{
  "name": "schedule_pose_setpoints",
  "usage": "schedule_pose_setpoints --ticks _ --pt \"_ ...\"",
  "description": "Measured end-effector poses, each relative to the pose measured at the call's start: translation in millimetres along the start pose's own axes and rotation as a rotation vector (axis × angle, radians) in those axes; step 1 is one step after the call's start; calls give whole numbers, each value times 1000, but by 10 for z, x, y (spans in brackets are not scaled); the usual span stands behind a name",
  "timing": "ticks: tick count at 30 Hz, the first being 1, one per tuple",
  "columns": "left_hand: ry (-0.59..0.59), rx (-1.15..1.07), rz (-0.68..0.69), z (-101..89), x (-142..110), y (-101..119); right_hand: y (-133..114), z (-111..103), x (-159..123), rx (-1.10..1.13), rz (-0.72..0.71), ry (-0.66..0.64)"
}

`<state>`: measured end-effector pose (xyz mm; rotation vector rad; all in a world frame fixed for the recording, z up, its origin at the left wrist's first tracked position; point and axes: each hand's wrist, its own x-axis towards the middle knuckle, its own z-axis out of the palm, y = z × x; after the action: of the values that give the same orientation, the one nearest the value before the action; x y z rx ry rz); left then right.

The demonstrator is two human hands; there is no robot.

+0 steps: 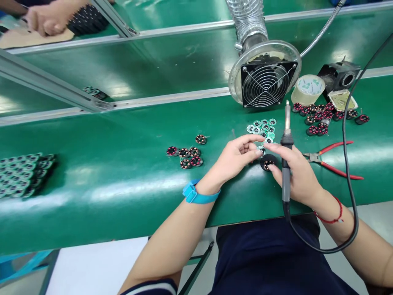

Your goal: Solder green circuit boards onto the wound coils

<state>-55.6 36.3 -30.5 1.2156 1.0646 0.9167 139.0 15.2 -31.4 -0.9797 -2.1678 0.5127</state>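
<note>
The left hand [236, 159] has its thumb and forefinger drawn in close at a small piece beside the dark ring; whether they are clamped on it I cannot tell. The right hand [301, 178] has thumb and forefinger apart, the thumb at the edge of the copper-wound coil [266, 164], which sits in that black ring between both hands. A soldering iron [285, 180] lies across the right hand, tip pointing away; how the fingers hold it is hidden. The step in hand looks like positioning or adjusting parts at this coil; the next move calls for a steady two-handed grip, with the hot tip kept clear. Just beyond the fingertips lie round circuit discs [256, 130] on the worktop [129, 164], red-handled pliers [313, 157] to the right, and a fan [265, 85] further out.
</note>
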Motion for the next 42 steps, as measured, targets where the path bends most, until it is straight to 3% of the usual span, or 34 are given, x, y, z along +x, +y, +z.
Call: schedule_pose_setpoints --ticks 4,8,12,15,19,27,36,39,42 --pt "-131 -174 -27 23 -101 56 -98 38 87 -67 -65 -120" --pt "-165 -145 -29 -23 -119 30 -54 72 106 -76 -129 -79" --pt "-133 331 168 -75 -143 76 84 3 74 -120 -17 33" --pt "-232 692 269 -34 -174 83 189 -68 -23 -54 89 91" --pt "-284 903 291 66 -153 -29 279 -95 -174 4 129 96" --pt "-252 914 332 77 -112 -119 279 -43 -202 73 89 78" --pt "-43 829 281 312 -156 -226 208 -11 -205 111 43 14" --pt "-33 790 282 344 -154 -224 190 19 -190 108 34 -29" --pt "-35 788 268 363 -137 -215 187 9 -174 101 40 23"
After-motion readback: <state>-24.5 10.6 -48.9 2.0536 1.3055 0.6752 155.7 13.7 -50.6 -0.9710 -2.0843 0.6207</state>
